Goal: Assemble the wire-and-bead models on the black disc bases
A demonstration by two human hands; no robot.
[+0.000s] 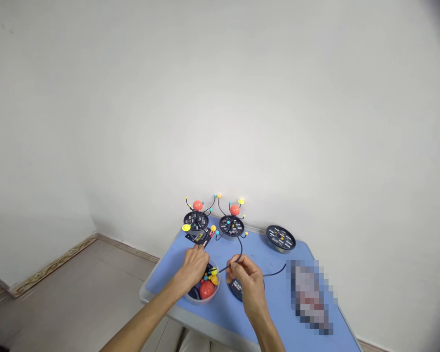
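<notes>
My right hand (252,283) pinches a thin black curved rod (241,247) between thumb and fingers, above a round black lid (235,289) printed with labels. Over the far left side of a clear plastic bowl (198,301) is my left hand (195,264), knuckles bent and fingertips hidden; it looks closed, but what it holds does not show. Inside the bowl lie a large red ball (207,289), small yellow and blue balls and dark parts. Another black rod (276,272) lies on the table right of my right hand.
Two solar-system models stand at the back of the blue table (278,308), a left model (196,221) and a right model (231,225), each with a red ball. A black printed card (201,238) lies by them. A lidded tub (280,238) stands back right, near a blurred-out item (310,298).
</notes>
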